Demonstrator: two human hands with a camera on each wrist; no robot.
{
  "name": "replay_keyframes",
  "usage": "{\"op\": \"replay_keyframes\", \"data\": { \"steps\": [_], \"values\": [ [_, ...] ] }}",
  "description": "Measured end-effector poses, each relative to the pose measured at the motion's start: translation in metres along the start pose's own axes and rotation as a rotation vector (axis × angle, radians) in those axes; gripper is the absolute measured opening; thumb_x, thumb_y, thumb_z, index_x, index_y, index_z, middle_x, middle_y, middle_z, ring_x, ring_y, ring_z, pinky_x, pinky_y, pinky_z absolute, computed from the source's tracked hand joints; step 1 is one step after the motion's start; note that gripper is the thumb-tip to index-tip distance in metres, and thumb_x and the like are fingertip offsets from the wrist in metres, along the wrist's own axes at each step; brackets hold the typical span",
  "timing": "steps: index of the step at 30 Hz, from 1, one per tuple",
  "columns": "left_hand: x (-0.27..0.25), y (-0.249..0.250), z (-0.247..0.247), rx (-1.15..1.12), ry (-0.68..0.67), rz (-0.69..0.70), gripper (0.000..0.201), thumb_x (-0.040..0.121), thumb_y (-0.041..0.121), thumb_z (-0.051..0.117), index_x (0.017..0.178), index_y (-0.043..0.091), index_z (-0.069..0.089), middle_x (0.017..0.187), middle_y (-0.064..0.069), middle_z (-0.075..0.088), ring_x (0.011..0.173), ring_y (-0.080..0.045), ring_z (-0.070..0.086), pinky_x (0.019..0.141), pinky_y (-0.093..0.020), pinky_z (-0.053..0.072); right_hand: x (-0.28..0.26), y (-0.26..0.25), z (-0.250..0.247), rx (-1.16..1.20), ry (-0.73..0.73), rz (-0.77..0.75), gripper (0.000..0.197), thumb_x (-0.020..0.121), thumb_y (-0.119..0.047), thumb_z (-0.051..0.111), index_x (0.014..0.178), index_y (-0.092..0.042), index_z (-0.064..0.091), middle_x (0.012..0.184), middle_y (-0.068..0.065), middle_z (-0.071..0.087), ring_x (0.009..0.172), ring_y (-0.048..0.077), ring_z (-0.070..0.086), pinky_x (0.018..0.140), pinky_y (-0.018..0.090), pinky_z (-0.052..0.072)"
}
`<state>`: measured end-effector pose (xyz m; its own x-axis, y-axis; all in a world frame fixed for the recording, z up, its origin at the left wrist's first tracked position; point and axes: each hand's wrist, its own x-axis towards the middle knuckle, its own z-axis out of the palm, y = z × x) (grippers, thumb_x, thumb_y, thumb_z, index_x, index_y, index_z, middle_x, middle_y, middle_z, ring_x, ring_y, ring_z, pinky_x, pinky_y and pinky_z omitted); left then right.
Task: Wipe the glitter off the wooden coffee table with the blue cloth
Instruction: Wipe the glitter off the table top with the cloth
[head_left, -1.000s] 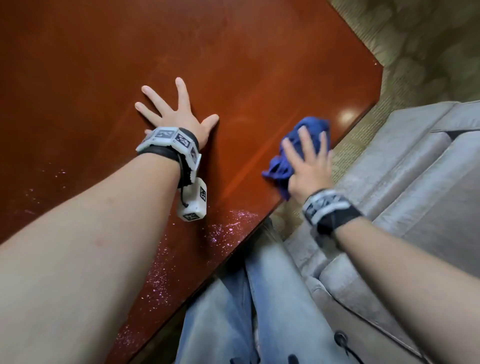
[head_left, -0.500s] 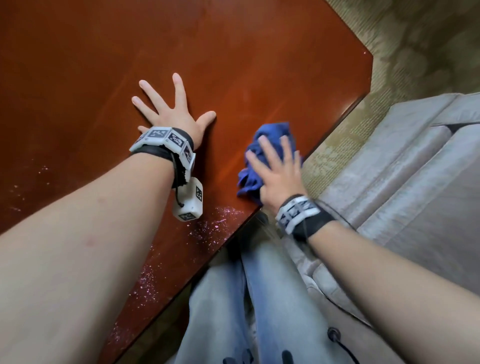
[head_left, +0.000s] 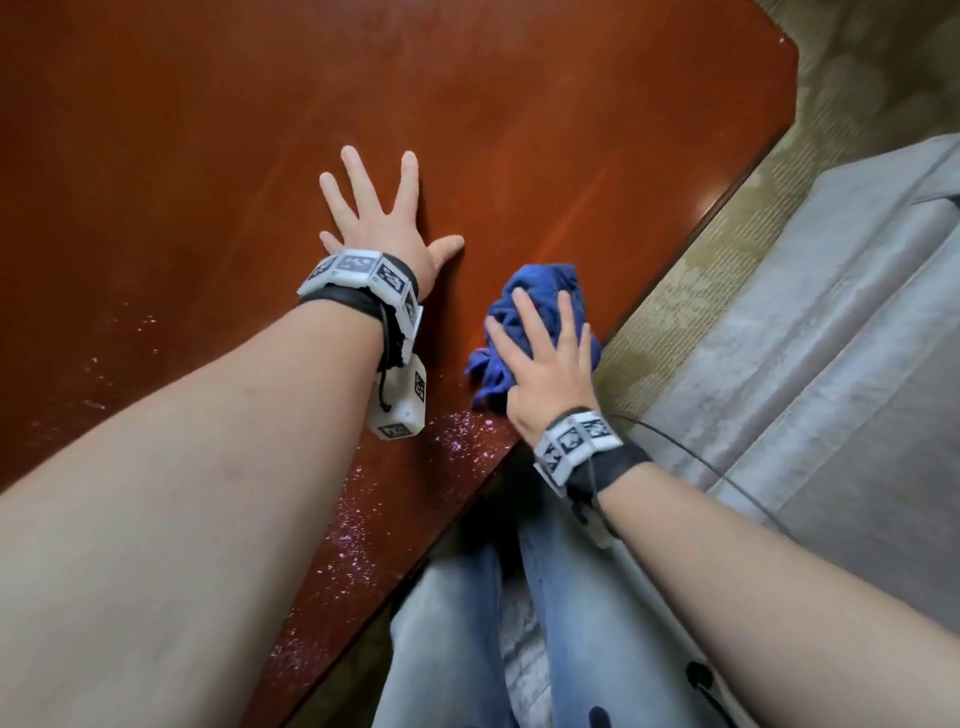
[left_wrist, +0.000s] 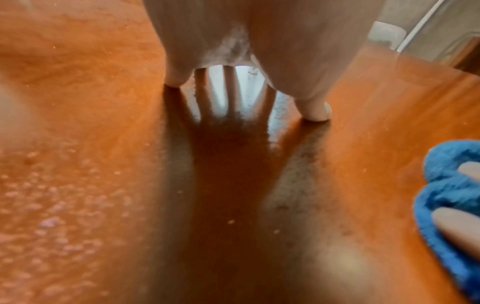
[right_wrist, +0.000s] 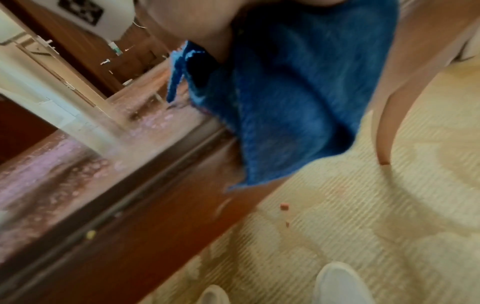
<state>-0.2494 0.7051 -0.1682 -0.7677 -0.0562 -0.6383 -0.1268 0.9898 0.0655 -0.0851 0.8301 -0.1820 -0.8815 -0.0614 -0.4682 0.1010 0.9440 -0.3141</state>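
1. closest to the body, along the near edge of the desk, pink-white glitter is lying in a loose band of specks, running down the edge beside the left forearm; this part is looking untouched, so i judge the wiping is only partly done.
2. a thinner scatter is showing further left on the wood, also waiting to be cleared.
3. just past the glitter band, the right hand is pressing the blue cloth flat against the desk at its edge, fingers straight and spread over it, so the grip is wide, pushing rather than pinching.
4. the cloth is bunched and fuzzy, a soft crumpled wad, part of it hanging over the edge in the right wrist view.
5. beside it the left hand is resting splayed and flat on the wood, grip wide, holding nothing.
6. beyond the hands the desk is looking smooth, glossy and reddish-brown, with no specks that i can see there.
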Motion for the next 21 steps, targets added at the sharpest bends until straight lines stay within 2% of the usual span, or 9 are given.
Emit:
{"op": "replay_keyframes", "data": {
  "steps": [2, 5, 7, 9, 13, 16, 17, 19, 21],
  "values": [
    [-0.003, -0.01, 0.001, 0.037, 0.009, 0.04, 0.089, 0.085, 0.066, 0.053, 0.151, 0.043, -0.002, 0.159, -0.006, -0.023, 0.146, -0.035, -0.016, 0.114, -0.059, 0.014, 0.001, 0.017, -0.006, 0.005, -0.015, 0.052, 0.085, 0.06, -0.016, 0.045, 0.143, -0.032, 0.036, 0.157, -0.001, 0.015, 0.141, 0.043, 0.001, 0.109, 0.066, 0.008],
    [-0.006, -0.02, 0.005, 0.065, 0.005, 0.096, 0.089, 0.085, 0.067, 0.052, 0.151, 0.042, -0.002, 0.159, -0.005, -0.024, 0.145, -0.037, -0.016, 0.115, -0.059, 0.012, 0.02, 0.049, -0.03, 0.077, 0.13, 0.255, 0.085, 0.059, -0.011, 0.041, 0.142, -0.029, 0.038, 0.157, 0.003, 0.015, 0.14, 0.047, 0.001, 0.11, 0.064, 0.013],
    [-0.01, -0.031, 0.008, 0.082, 0.006, 0.129, 0.089, 0.085, 0.067, 0.052, 0.151, 0.042, -0.001, 0.159, -0.003, -0.023, 0.145, -0.036, -0.017, 0.115, -0.059, 0.011, 0.028, 0.045, -0.036, 0.098, 0.153, 0.37, 0.083, 0.067, -0.006, 0.042, 0.144, -0.032, 0.031, 0.159, 0.0, 0.005, 0.141, 0.044, -0.006, 0.113, 0.058, 0.01],
    [-0.011, -0.042, 0.009, 0.099, 0.008, 0.172, 0.089, 0.085, 0.067, 0.053, 0.151, 0.042, 0.0, 0.159, -0.002, -0.023, 0.146, -0.034, -0.017, 0.115, -0.058, 0.01, 0.029, 0.016, -0.028, 0.106, 0.207, 0.454, 0.079, 0.071, -0.005, 0.044, 0.144, -0.032, 0.033, 0.159, 0.0, 0.005, 0.141, 0.044, -0.005, 0.111, 0.056, 0.013],
    [-0.009, -0.059, 0.008, 0.111, 0.017, 0.247, 0.086, 0.085, 0.064, 0.055, 0.152, 0.042, 0.004, 0.16, 0.001, -0.019, 0.147, -0.032, -0.014, 0.115, -0.057, 0.012, -0.003, -0.07, 0.031, 0.028, 0.216, 0.26, 0.069, 0.067, -0.02, 0.038, 0.135, -0.028, 0.048, 0.153, 0.007, 0.028, 0.136, 0.052, 0.017, 0.103, 0.067, 0.02],
    [-0.007, -0.072, 0.005, 0.122, 0.021, 0.256, 0.085, 0.085, 0.063, 0.056, 0.151, 0.043, 0.005, 0.16, 0.003, -0.018, 0.147, -0.031, -0.014, 0.115, -0.058, 0.013, -0.041, -0.112, 0.066, 0.086, 0.057, 0.168, 0.078, 0.066, -0.014, 0.046, 0.142, -0.03, 0.037, 0.158, 0.0, 0.012, 0.141, 0.045, 0.0, 0.108, 0.064, 0.006],
    [-0.006, -0.076, 0.003, 0.124, 0.026, 0.253, 0.085, 0.085, 0.063, 0.056, 0.151, 0.043, 0.005, 0.16, 0.003, -0.018, 0.147, -0.031, -0.014, 0.115, -0.058, 0.013, -0.049, -0.112, 0.07, 0.104, 0.013, 0.156, 0.081, 0.066, -0.012, 0.048, 0.143, -0.031, 0.034, 0.158, -0.002, 0.009, 0.141, 0.043, -0.003, 0.109, 0.063, 0.005],
    [-0.006, -0.084, 0.001, 0.132, 0.033, 0.256, 0.086, 0.085, 0.063, 0.055, 0.151, 0.042, 0.005, 0.161, 0.002, -0.017, 0.147, -0.031, -0.013, 0.115, -0.058, 0.012, -0.056, -0.097, 0.065, 0.095, 0.039, 0.173, 0.082, 0.064, -0.011, 0.049, 0.142, -0.03, 0.037, 0.157, -0.001, 0.015, 0.141, 0.045, 0.003, 0.108, 0.064, 0.01],
    [-0.005, -0.088, 0.001, 0.131, 0.034, 0.263, 0.085, 0.086, 0.063, 0.054, 0.152, 0.042, 0.005, 0.161, 0.001, -0.017, 0.147, -0.031, -0.013, 0.115, -0.058, 0.012, -0.047, -0.072, 0.05, 0.087, 0.113, 0.309, 0.077, 0.064, -0.012, 0.044, 0.14, -0.027, 0.041, 0.156, 0.004, 0.021, 0.139, 0.048, 0.01, 0.106, 0.065, 0.015]
  ]
}}
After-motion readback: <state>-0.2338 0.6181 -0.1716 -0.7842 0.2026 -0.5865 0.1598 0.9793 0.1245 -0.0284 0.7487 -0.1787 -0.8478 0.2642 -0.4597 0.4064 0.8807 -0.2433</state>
